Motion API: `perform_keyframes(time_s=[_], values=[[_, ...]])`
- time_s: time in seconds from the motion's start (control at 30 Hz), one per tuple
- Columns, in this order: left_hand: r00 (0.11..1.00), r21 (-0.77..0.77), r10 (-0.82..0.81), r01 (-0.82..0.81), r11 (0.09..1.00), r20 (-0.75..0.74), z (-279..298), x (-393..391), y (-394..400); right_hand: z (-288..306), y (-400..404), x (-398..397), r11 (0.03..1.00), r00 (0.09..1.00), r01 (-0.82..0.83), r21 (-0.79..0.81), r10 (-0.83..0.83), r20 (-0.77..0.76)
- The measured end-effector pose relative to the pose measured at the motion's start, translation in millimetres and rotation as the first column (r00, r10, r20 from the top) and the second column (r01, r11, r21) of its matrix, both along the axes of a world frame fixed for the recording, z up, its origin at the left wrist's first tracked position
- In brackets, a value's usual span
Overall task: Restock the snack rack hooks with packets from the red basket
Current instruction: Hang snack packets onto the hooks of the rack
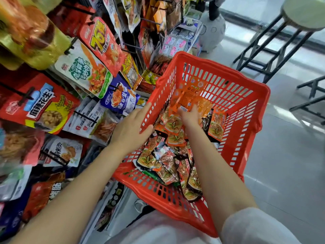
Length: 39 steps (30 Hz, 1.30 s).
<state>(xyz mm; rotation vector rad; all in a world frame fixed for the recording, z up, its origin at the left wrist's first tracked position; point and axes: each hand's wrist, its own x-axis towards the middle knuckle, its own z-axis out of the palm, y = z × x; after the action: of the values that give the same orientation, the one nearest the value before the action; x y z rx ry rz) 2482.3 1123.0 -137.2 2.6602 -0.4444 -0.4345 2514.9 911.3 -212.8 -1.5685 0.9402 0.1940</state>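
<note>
Red basket [246,110], slotted plastic, centre-right of frame, tilted. Glossy foil packets [168,155] heaped loose inside. Left hand [131,129] flat, fingers straight, pressing basket's left wall. Right hand [190,115] deep inside, blurred, touching orange packet [189,95]; cannot tell whether fingers grip. Snack rack [70,76] crowded, left.

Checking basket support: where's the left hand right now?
In the head view, the left hand rests on the left wall of the red basket, beside the snack rack.
</note>
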Motion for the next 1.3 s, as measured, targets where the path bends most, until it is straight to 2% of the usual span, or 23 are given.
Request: perform_keyframes(time_s=[0.2,0.33,0.5,0.6,0.67,0.7,0.77,0.83,0.87,0.9,0.97,1.03,1.1,1.17,1.3], values=[[0.999,0.006,0.017,-0.017,1.000,-0.030,1.3,-0.2,-1.2,-8.2,9.9,11.1,0.995,0.997,-0.076,-0.059,0.075,-0.029],[0.999,-0.003,0.028,-0.028,1.000,-0.031,1.9,0.6,-1.6,-10.0,10.7,5.3,0.987,0.988,-0.156,-0.043,0.156,0.006],[0.999,-0.023,0.022,-0.023,0.999,-0.025,1.1,-0.2,-0.4,6.1,4.7,-14.2,0.985,0.984,-0.150,-0.089,0.157,0.081],[0.998,-0.024,0.028,-0.030,0.999,-0.054,-0.5,2.0,2.1,22.3,-8.5,-29.2,0.996,0.980,-0.091,0.012,0.088,0.178],[0.999,0.002,0.032,-0.032,0.999,-0.013,4.6,-0.3,1.6,33.1,-17.4,-38.3,0.989,0.971,-0.096,0.116,0.067,0.230],[0.998,-0.032,0.047,-0.046,0.998,0.042,11.1,-4.0,-1.1,41.0,-20.0,-43.0,0.979,0.969,-0.112,0.171,0.069,0.239],[0.989,-0.208,0.122,-0.101,0.973,0.089,29.4,-11.4,-12.1,55.3,-23.9,-51.7,0.957,0.963,-0.147,0.251,0.081,0.256],[0.975,-0.420,0.206,-0.224,0.880,-0.089,42.7,-16.3,-24.9,65.4,-22.9,-59.3,0.928,0.941,-0.218,0.303,0.118,0.317],[0.939,-0.492,0.220,-0.328,0.807,-0.264,47.4,-16.6,-30.5,67.7,-21.7,-62.7,0.913,0.927,-0.247,0.324,0.125,0.354],[0.873,-0.537,0.217,-0.447,0.716,-0.437,53.6,-16.6,-37.1,73.7,-18.3,-66.3,0.903,0.916,-0.261,0.342,0.120,0.384],[0.686,-0.522,0.161,-0.665,0.534,-0.709,59.7,-18.3,-44.4,84.3,-7.0,-72.7,0.871,0.901,-0.278,0.405,0.090,0.423],[0.553,-0.486,0.045,-0.766,0.422,-0.832,69.5,-28.3,-49.0,95.2,3.5,-77.8,0.854,0.885,-0.283,0.435,0.058,0.462],[0.473,-0.466,-0.089,-0.788,0.402,-0.877,76.4,-41.9,-51.8,102.8,12.0,-84.3,0.852,0.870,-0.262,0.454,0.004,0.493],[0.433,-0.456,-0.156,-0.784,0.422,-0.888,72.8,-50.9,-51.0,110.6,16.9,-90.1,0.848,0.870,-0.270,0.457,0.012,0.493],[0.422,-0.424,-0.138,-0.720,0.550,-0.896,72.0,-55.2,-47.2,116.6,11.0,-96.0,0.849,0.864,-0.329,0.414,0.093,0.496]])
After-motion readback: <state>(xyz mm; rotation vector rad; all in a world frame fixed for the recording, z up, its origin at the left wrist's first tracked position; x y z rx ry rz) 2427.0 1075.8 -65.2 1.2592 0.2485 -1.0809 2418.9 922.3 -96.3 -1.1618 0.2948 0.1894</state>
